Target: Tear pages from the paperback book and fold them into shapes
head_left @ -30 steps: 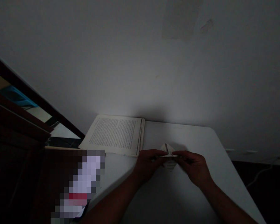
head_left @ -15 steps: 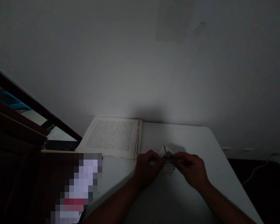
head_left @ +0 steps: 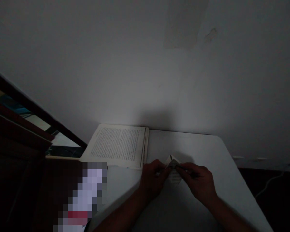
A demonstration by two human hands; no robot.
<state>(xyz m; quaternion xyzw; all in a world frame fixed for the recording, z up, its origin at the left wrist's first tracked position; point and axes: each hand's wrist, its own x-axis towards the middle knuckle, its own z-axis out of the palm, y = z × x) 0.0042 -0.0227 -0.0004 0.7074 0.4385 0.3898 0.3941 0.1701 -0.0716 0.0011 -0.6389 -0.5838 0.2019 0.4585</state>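
A small piece of folded printed paper (head_left: 175, 178) is held up just over the white table, its top coming to a point. My left hand (head_left: 152, 178) pinches its left side between thumb and fingers. On the right side my right hand (head_left: 198, 179) grips it the same way, and the two thumbs almost meet in the middle of the paper. Parts of the folds are hidden behind the fingers, and the light is dim.
A stack of printed pages (head_left: 117, 145) lies at the table's back left, against the wall (head_left: 111, 71). The white table (head_left: 195, 145) has its right edge beside a dark area with a pale cable (head_left: 268, 185). A pixelated patch (head_left: 87, 193) covers something at lower left.
The whole view has shifted slightly, so everything sits a little lower. Both thumbs have pressed closer together on the paper, and its upper flap looks more folded in.
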